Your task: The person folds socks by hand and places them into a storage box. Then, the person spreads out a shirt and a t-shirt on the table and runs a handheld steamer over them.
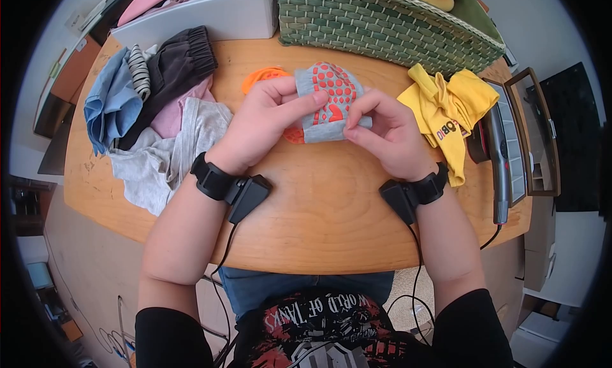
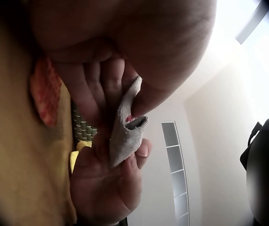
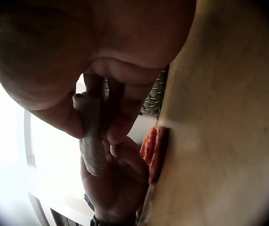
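A grey sock (image 1: 335, 91) with red grip dots is held up between both hands above the table. My left hand (image 1: 271, 110) pinches its left side, thumb lying over the dotted face. At the right end, my right hand (image 1: 389, 129) pinches the grey edge between thumb and fingers. The left wrist view shows the folded rim of the sock (image 2: 127, 136) with a small opening. Behind and below the left hand lies an orange piece of fabric (image 1: 262, 77) with a dotted surface, partly hidden by that hand; in the right wrist view this orange fabric (image 3: 154, 153) rests on the tabletop.
Folded clothes (image 1: 169, 107) are heaped at the left. A yellow garment (image 1: 449, 103) lies at the right, beside a dark corded appliance (image 1: 500, 167) and a compartment box with an open lid (image 1: 535, 132). A white bin (image 1: 210, 21) and a green woven basket (image 1: 382, 30) stand behind.
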